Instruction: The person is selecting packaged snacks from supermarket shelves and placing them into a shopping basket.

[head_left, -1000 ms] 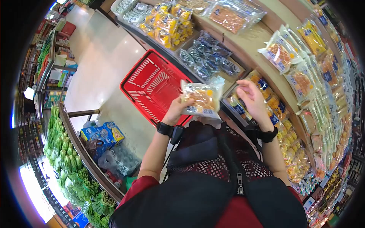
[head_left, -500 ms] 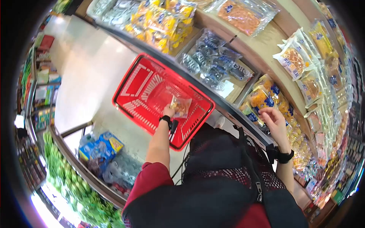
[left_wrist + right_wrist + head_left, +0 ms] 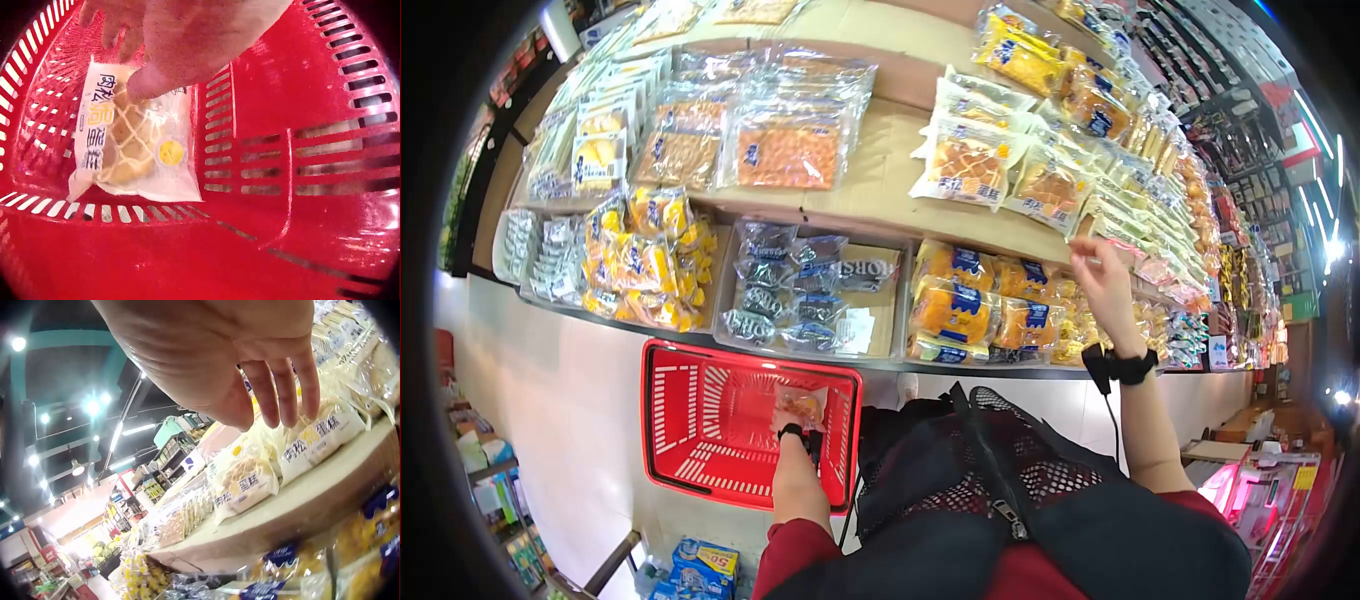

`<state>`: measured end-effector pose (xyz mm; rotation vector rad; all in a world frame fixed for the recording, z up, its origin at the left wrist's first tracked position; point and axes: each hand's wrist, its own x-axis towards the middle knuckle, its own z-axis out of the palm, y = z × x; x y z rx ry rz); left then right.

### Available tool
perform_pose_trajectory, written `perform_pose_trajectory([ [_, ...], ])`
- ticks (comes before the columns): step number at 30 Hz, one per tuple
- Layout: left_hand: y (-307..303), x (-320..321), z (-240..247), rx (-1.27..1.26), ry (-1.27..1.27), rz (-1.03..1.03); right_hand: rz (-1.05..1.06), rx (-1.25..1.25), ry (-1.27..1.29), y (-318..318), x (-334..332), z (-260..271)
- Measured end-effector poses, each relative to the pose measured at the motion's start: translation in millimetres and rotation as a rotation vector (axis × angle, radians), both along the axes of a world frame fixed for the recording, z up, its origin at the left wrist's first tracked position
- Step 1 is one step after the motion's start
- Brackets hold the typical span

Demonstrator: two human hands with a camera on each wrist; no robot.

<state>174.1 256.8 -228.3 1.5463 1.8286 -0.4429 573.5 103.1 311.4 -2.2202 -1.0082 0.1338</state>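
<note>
Inside the red shopping basket point(image 3: 752, 492), my left hand point(image 3: 206, 37) hovers over a clear-and-white bag of round cake point(image 3: 131, 137) with a lattice topping. Its fingers are spread, and the thumb overlaps the bag's upper part in the left wrist view. From the head, the same bag point(image 3: 803, 402) shows just beyond that hand near the basket's far side. My right hand point(image 3: 1103, 285) is raised in front of the shelf, fingers loosely extended and holding nothing. In the right wrist view, its fingers overlap similar bagged cakes point(image 3: 312, 440) standing in a row.
Flat bagged pastries point(image 3: 788, 155) stand on the upper shelf. Below are bins of yellow-wrapped packs point(image 3: 640, 265), dark-wrapped packs point(image 3: 765, 270) and orange bread packs point(image 3: 953, 312). A blue carton point(image 3: 703, 568) sits on the floor behind the basket, beside a rack.
My left hand took the bagged cake from in front of my body down into the basket. The view has turned toward the shelf. My right hand stays raised near the shelf.
</note>
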Motion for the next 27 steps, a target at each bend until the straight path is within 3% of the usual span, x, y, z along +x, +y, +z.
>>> perform_pose_trajectory([
  [2,0,-7,2,0.081,-0.069,-0.010,0.035,-0.053,-0.405,8,26,10],
  [3,0,-16,-6,0.120,-0.133,-0.002,0.031,-0.039,-0.405,13,40,14],
  [5,-5,-26,9,0.237,-0.235,0.173,0.077,-0.010,-0.803,23,67,16],
  [8,-16,-37,30,0.302,-0.302,0.314,0.006,-0.077,-0.858,36,110,3],
  [10,-22,-45,35,0.284,-0.657,0.655,0.019,-0.098,-0.853,43,128,-6],
  [13,-31,-49,72,0.234,-0.732,0.757,0.051,-0.094,-0.848,47,139,-11],
  [19,-46,4,211,0.398,-0.866,0.644,0.241,0.047,-0.756,39,132,8],
  [22,-44,46,282,0.413,-1.024,0.484,0.273,0.159,-0.643,23,109,27],
  [24,-39,76,318,0.381,-1.123,0.365,0.352,0.247,-0.253,12,94,36],
  [25,-36,90,330,0.352,-1.178,0.323,0.361,0.242,-0.235,7,89,35],
  [27,-40,124,387,0.172,-1.277,0.297,0.433,0.241,0.310,0,76,30],
])
